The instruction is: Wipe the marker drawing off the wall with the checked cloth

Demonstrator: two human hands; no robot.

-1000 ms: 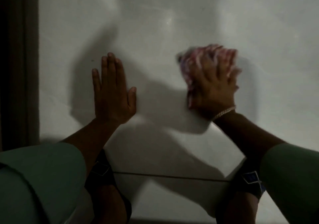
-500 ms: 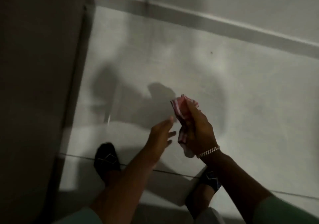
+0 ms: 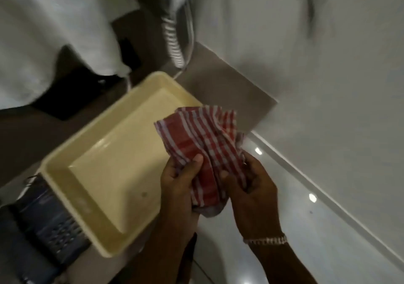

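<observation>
Two bare hands hold one red-and-white checked cloth (image 3: 202,146) in front of the person, over the near right corner of a single cream plastic tray (image 3: 105,174). The left hand (image 3: 181,187) pinches the cloth's lower left part, thumb on top. The right hand (image 3: 251,191) grips the lower right part with fingers curled into the folds — one pale chain bracelet (image 3: 265,239) circles that wrist. The cloth fans upward from both grips, crumpled, one grey-white corner hanging below the hands. The white wall (image 3: 328,76) lies to the right, apart from the cloth. One dark perforated basket (image 3: 50,224) sits just beside the tray's left edge. The picture is blurred — white fabric (image 3: 54,25) fills the upper left.
</observation>
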